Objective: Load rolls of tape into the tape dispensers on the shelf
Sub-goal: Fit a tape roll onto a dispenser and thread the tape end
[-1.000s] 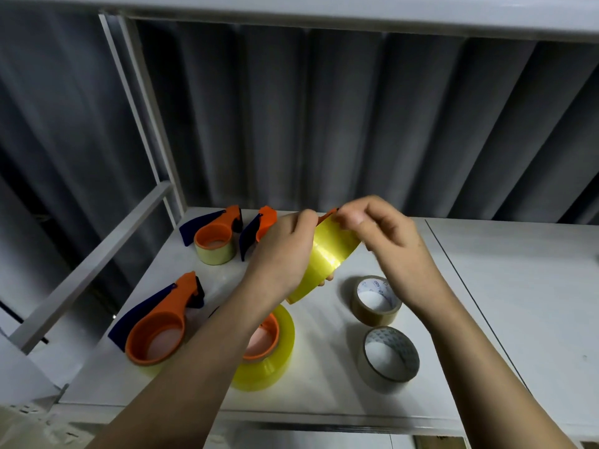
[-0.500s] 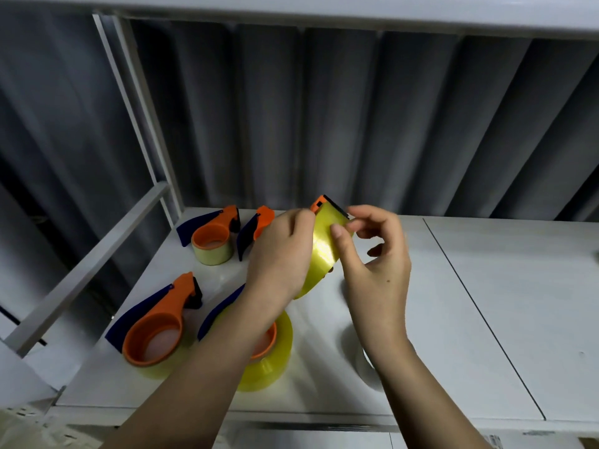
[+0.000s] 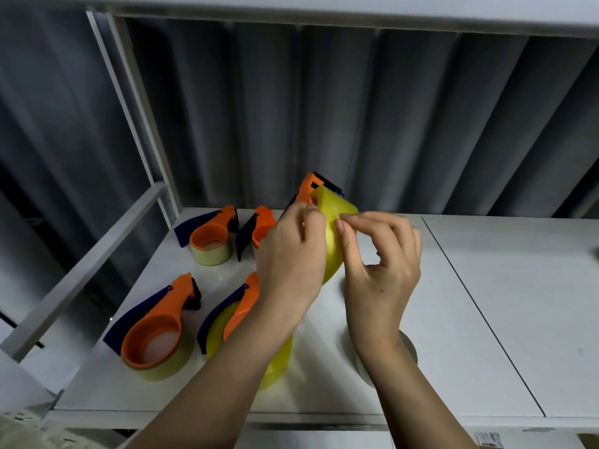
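Tape roll (image 3: 335, 234) held by left hand (image 3: 291, 254), right hand (image 3: 382, 264) pinching its edge above bare shelf (image 3: 486, 303).

White shelf (image 3: 486, 319), split by a thin seam right of the right hand (image 3: 382, 273). Beyond the left hand (image 3: 291, 264): two orange-and-blue dispensers, the farther-left one (image 3: 207, 234) loaded with pale tape, the nearer one (image 3: 256, 228) partly hidden. Left of the left forearm: a dispenser (image 3: 155, 332) on pale yellow tape, flat. Under that forearm: another dispenser (image 3: 233, 315) on a yellow roll. Under the right wrist: a loose roll (image 3: 406, 348), mostly hidden.
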Demonstrator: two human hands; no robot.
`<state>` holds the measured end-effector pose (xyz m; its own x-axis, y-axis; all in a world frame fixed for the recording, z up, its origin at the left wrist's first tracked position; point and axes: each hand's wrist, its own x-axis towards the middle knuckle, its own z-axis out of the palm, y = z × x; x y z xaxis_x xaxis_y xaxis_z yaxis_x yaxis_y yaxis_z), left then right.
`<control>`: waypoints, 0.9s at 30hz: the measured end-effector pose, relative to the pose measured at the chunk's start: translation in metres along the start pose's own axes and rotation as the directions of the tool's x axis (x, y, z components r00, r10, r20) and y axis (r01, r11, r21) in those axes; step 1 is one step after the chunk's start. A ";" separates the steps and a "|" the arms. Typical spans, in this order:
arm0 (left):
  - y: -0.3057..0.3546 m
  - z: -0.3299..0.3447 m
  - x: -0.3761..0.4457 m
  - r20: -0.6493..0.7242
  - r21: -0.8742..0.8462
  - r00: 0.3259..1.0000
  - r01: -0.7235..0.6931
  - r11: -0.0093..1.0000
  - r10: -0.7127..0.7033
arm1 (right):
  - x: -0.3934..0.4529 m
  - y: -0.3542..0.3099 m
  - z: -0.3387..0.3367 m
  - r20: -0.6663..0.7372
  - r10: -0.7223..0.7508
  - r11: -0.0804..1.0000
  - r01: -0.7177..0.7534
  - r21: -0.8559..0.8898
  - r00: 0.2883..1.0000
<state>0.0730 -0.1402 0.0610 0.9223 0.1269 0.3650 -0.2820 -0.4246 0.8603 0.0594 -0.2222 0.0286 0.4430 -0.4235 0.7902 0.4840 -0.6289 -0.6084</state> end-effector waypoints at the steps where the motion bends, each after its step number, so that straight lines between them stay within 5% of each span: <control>1: 0.000 0.000 0.000 0.008 0.011 1.000 0.011 1.000 -0.011 | 0.000 0.000 0.000 0.006 0.027 0.999 -0.027 0.034 1.000; 14: 0.002 0.001 0.007 0.043 0.013 0.996 0.079 0.997 -0.080 | 0.005 0.018 0.002 0.001 -0.245 0.958 0.242 -0.153 0.969; 20: -0.003 -0.004 0.007 0.223 -0.140 0.960 0.200 0.970 -0.166 | 0.018 0.029 -0.008 0.094 -0.349 0.916 0.361 -0.175 0.932; 24: -0.004 -0.013 0.009 0.312 -0.197 0.936 0.230 0.953 -0.162 | 0.026 0.027 -0.013 0.180 -0.307 0.935 0.331 -0.123 0.935; 27: -0.005 -0.017 0.007 0.329 -0.236 0.932 0.238 0.942 -0.153 | 0.029 0.021 -0.018 0.247 -0.143 0.988 0.154 -0.023 0.958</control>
<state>0.0768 -0.1222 0.0656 0.9895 -0.1118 0.0912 -0.1083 -0.1580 0.9815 0.0692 -0.2593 0.0395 0.5412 -0.1550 0.8265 0.5287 -0.7015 -0.4778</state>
